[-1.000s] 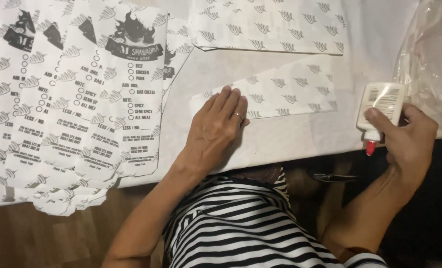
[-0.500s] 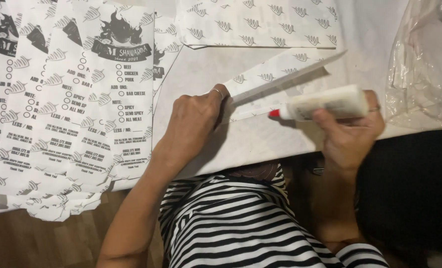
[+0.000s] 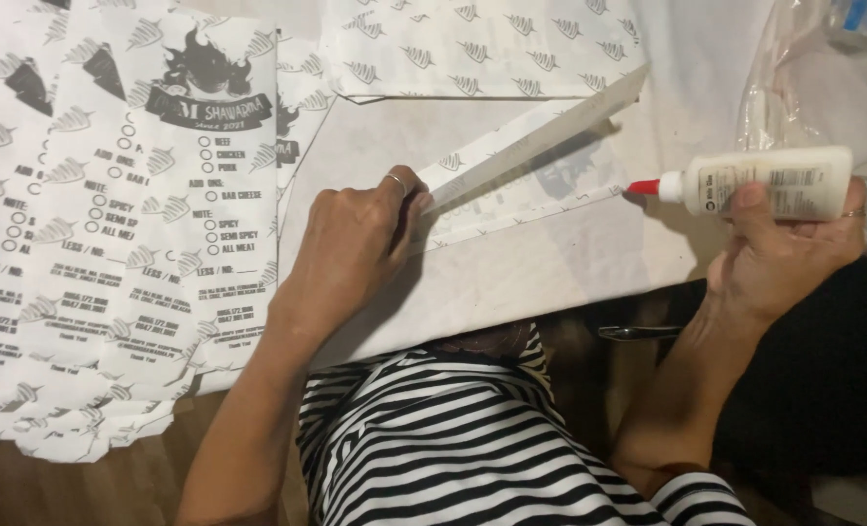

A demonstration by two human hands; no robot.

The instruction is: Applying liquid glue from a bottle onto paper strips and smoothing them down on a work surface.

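Observation:
My left hand [image 3: 351, 248] pinches a white printed paper sheet [image 3: 536, 146] at its left end and holds one flap lifted on edge above the table [image 3: 550, 268]. The lower flap of that sheet lies flat beneath it. My right hand [image 3: 779, 258] grips a white glue bottle [image 3: 770, 182] held sideways, its red tip pointing left and touching the right end of the flat flap's edge. A ring shows on each hand.
A fanned stack of printed paper sheets [image 3: 112, 224] covers the table's left side and overhangs its front edge. Another patterned sheet [image 3: 472, 44] lies at the back. A clear plastic bag [image 3: 823, 68] sits at the far right. My striped shirt is below.
The sheet went from lying flat under my left hand to having its flap lifted. The glue bottle moved left to the paper, then slid right along the flap's edge.

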